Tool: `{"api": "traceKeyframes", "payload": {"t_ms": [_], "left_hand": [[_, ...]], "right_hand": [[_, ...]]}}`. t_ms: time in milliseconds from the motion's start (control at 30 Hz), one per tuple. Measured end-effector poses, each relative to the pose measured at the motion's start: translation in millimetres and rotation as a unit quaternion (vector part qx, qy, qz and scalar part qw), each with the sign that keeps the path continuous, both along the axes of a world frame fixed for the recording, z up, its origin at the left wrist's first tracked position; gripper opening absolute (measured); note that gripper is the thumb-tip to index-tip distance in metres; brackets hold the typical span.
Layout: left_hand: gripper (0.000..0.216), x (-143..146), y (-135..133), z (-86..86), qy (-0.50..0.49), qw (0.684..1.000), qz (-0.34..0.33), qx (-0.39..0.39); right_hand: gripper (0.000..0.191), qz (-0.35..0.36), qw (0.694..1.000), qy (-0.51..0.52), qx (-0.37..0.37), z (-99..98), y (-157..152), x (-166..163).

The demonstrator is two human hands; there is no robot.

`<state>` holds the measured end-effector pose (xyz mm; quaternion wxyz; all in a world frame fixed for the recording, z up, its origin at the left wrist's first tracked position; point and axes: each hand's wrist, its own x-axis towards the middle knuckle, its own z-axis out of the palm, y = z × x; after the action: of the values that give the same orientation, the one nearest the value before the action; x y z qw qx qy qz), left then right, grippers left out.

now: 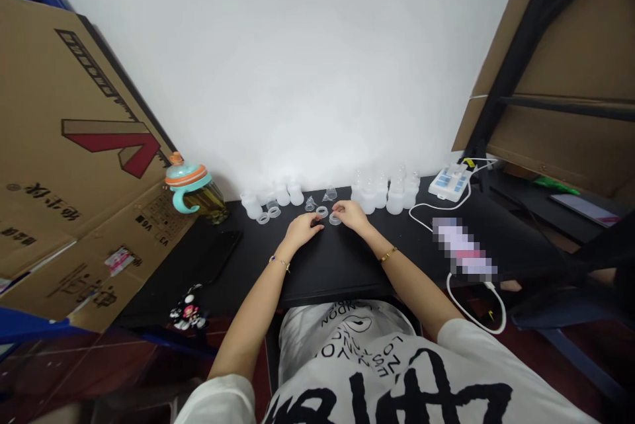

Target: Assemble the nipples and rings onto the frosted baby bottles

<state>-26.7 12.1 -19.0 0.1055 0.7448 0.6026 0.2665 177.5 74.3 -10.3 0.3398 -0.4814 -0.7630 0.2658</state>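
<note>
The back of the black table (322, 272) is the hardest part to read: the white bottles on the right (395, 200) overlap one another, and their clear tops fade into the pale wall (317, 67). A pixelated patch (464, 245) hides whatever lies at the end of the white cable (502, 318), and the cardboard box (84, 166) runs out of view on the left.

The right hand (350, 215) has its fingers bent down over the right-hand ring (335, 219), a translucent piece partly covered by the fingertips — whether they grip it or only touch it, I cannot tell. The left hand (303, 229) is loosely curled, thumb apart from the fingers, with nothing visible between them. Its fingertips point at the left-hand ring (322, 212), very near its edge; contact is unclear. Both rings lie between the two hands, side by side.

Just behind them are two clear teat-like pieces (329, 195), too small for detail. Two more rings (262, 219) lie left of the left hand, in front of the white bottles on the left (251, 206) — at least three of these, and at least five on the right. There is one turquoise-lidded jug (191, 189), one power strip (450, 181) and one bracelet on each wrist.
</note>
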Motion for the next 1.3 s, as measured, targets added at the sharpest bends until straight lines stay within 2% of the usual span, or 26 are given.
{"api": "traceKeyframes", "payload": {"t_ms": [167, 300, 467, 600, 1300], "left_hand": [[0.029, 5.8, -5.3, 8.5, -0.074, 0.993, 0.024, 0.093], [0.030, 7.6, -12.3, 16.6, -0.096, 0.985, 0.033, 0.137], [0.026, 6.5, -14.6, 17.9, -0.065, 0.991, 0.017, 0.118], [0.025, 6.1, -14.0, 17.3, -0.049, 0.993, 0.012, 0.108], [0.023, 2.9, -10.2, 11.5, -0.070, 0.992, -0.008, 0.104]], "right_hand": [[0.018, -0.034, 0.989, 0.101, 0.107, 15.5, -16.3, -1.5], [0.022, 0.032, 0.990, 0.120, 0.071, 18.2, -30.5, -8.8], [0.036, 0.093, 0.993, 0.035, 0.068, 11.9, -40.1, -18.4], [0.040, 0.122, 0.991, 0.016, 0.051, 11.0, -41.7, -20.2], [0.041, 0.121, 0.991, -0.008, 0.052, 8.6, -40.1, -22.7]]}}
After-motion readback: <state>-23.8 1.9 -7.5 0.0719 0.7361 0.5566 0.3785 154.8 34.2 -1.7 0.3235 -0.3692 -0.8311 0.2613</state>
